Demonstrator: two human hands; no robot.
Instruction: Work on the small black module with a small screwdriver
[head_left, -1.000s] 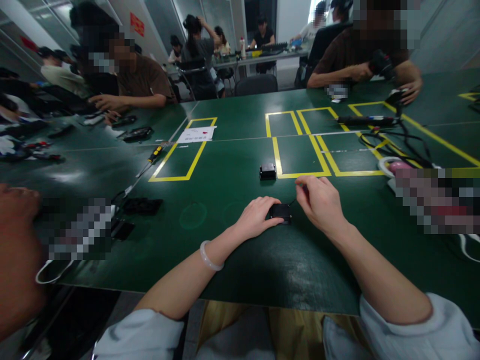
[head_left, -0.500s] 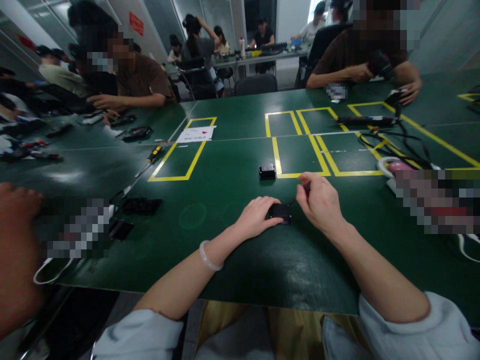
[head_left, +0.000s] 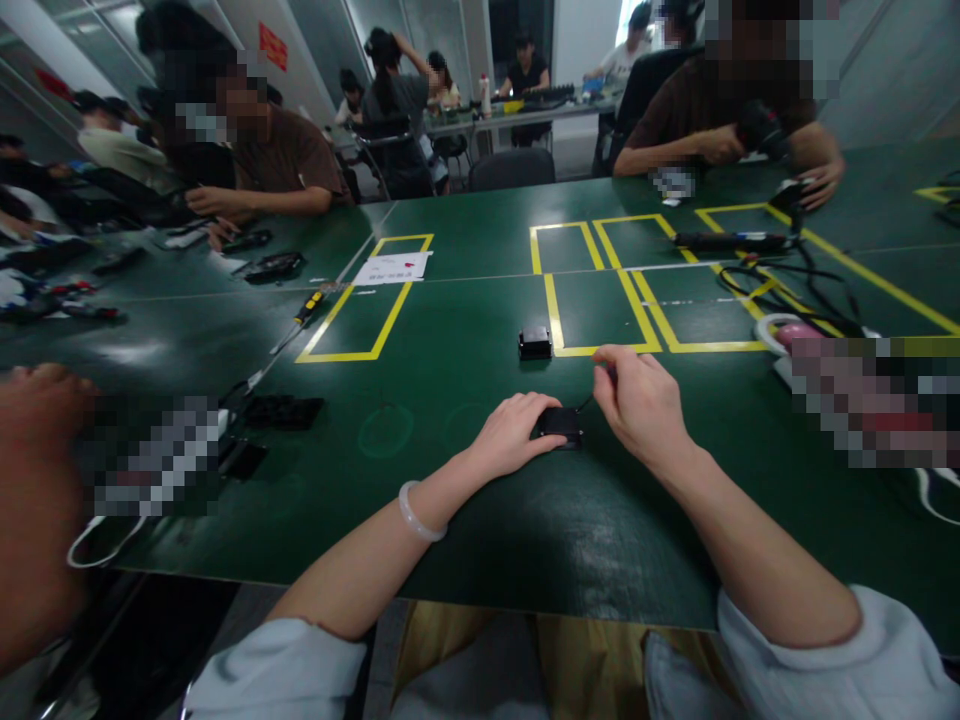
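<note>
My left hand (head_left: 517,432) pinches a small black box-shaped part (head_left: 562,427) between thumb and fingers, and holds it down on the green table. Small shiny spots show at the part's corners. Closed just to the right of it, my right hand (head_left: 641,405) grips a dark screwdriver (head_left: 587,403). Its thin shaft slants down to the part's far right corner; the tip is too small to make out, and the fingers cover most of the handle. A second black box-shaped part (head_left: 535,343) stands beyond my left hand, touched by neither hand.
Yellow tape outlines (head_left: 600,350) mark the green table (head_left: 480,540). To the left lie black parts (head_left: 283,411), a power strip (head_left: 161,455) and a yellow-black screwdriver (head_left: 309,306). Another person's arm (head_left: 37,500) reaches in at the left edge. Cables (head_left: 817,290) lie at right; co-workers sit opposite.
My right hand has turned very slightly around the screwdriver; my left hand and the black part stay put. The neighbour's hand at the left edge has shifted a little to the right.
</note>
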